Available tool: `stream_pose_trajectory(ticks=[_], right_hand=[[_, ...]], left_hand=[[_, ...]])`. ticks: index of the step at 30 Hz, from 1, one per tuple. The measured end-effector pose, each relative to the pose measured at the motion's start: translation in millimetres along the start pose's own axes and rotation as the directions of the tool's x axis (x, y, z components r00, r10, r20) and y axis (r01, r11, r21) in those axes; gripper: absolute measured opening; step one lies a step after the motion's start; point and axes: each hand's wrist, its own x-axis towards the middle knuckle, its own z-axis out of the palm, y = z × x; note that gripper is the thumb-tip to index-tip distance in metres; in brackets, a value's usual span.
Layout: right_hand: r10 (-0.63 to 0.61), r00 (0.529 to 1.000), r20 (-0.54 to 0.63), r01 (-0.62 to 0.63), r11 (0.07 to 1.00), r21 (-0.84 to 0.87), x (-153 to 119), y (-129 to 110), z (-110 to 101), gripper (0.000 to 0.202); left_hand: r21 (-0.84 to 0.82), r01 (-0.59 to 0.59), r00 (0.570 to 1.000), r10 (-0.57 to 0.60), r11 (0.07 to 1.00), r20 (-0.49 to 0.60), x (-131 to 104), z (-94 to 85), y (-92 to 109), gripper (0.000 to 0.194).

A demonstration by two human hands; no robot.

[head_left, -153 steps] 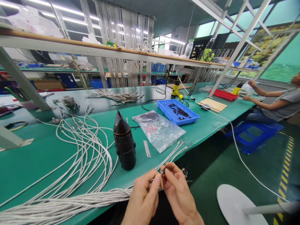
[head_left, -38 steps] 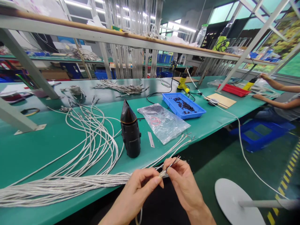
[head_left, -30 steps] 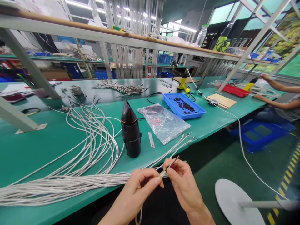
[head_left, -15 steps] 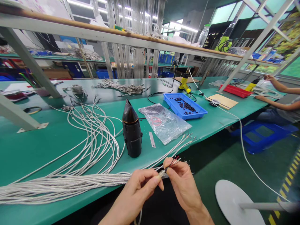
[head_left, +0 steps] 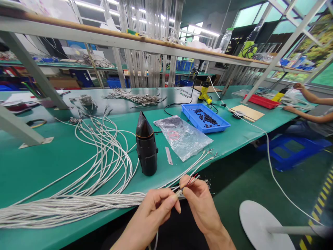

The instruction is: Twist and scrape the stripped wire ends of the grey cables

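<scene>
My left hand (head_left: 160,208) pinches a white cable (head_left: 178,193) close to its end, at the bench's front edge. Touching the same cable end, my right hand (head_left: 199,201) has thumb and forefinger closed on its thin coloured wires (head_left: 193,180), red and white among them. The cable's tail hangs below my left hand. Beside and behind my hands runs a thick bundle of white cables (head_left: 78,208) along the green bench. A black cylinder with a pointed top (head_left: 147,149) stands upright beyond my left hand.
A clear plastic bag (head_left: 183,137), a small ruler-like strip (head_left: 169,155) and a blue tray (head_left: 218,129) of small black pieces lie on the bench. Farther back are a yellow heat gun (head_left: 205,93) and a red tray (head_left: 262,102). Another person's arms (head_left: 312,107) show at the right.
My right hand has shifted slightly left, and its fingers have moved a little on the wires. The coloured wires now spread differently above the fingertips. My left hand keeps its pinch.
</scene>
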Motion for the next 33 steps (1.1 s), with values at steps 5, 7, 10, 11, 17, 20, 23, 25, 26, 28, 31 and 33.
stream_pose_trajectory(ticks=[5, 7, 10, 11, 17, 20, 23, 25, 26, 28, 31, 33], right_hand=[[-0.032, 0.999, 0.039, 0.032, 0.999, 0.006, 1, 0, 0, 0.012], [-0.048, 0.999, 0.016, 0.049, 0.998, -0.027, 2, -1, -1, 0.013], [-0.071, 0.997, -0.02, 0.069, 0.993, -0.091, 3, -5, -3, 0.012], [-0.076, 0.997, -0.018, 0.074, 0.991, -0.109, 4, -6, -3, 0.012], [-0.115, 0.993, 0.001, 0.113, 0.979, -0.17, 4, -9, 0, 0.012], [-0.097, 0.995, -0.013, 0.094, 0.982, -0.163, 3, -8, 2, 0.014], [-0.079, 0.997, 0.005, 0.079, 0.985, -0.154, 2, -7, 4, 0.016], [-0.07, 0.997, 0.018, 0.071, 0.987, -0.144, 2, -7, 5, 0.017], [-0.065, 0.998, 0.017, 0.067, 0.988, -0.138, 2, -7, 5, 0.017], [-0.058, 0.998, 0.01, 0.058, 0.99, -0.127, 1, -6, 6, 0.017], [-0.05, 0.999, 0.004, 0.05, 0.992, -0.118, 0, -5, 7, 0.016], [-0.045, 0.999, 0.007, 0.045, 0.993, -0.105, 0, -3, 9, 0.016]], left_hand=[[0.004, 0.009, 1.0, -0.009, 1.0, -0.012, -1, 0.4, 1, 0.041], [0.009, 0.02, 1.0, -0.02, 1.0, -0.005, -1, 0.2, 2, 0.041], [0.023, 0.026, 1.0, -0.025, 0.999, -0.019, -2, -0.2, 4, 0.041], [0.03, 0.022, 0.999, -0.021, 0.999, -0.024, -2, -0.2, 4, 0.041], [0.051, 0.025, 0.999, -0.023, 0.998, -0.029, -1, 0.0, 5, 0.041], [0.079, 0.047, 0.997, -0.042, 0.996, -0.061, -2, -0.6, 5, 0.04], [0.1, 0.059, 0.996, -0.052, 0.993, -0.068, -3, -1.4, 5, 0.04], [0.102, 0.062, 0.996, -0.055, 0.993, -0.074, -4, -1.9, 4, 0.04], [0.102, 0.06, 0.996, -0.052, 0.993, -0.078, -4, -2.1, 4, 0.04], [0.105, 0.051, 0.996, -0.043, 0.993, -0.078, -5, -2.4, 5, 0.04], [0.105, 0.044, 0.997, -0.037, 0.993, -0.07, -6, -2.6, 6, 0.041], [0.108, 0.046, 0.997, -0.038, 0.993, -0.073, -6, -2.5, 6, 0.041]])
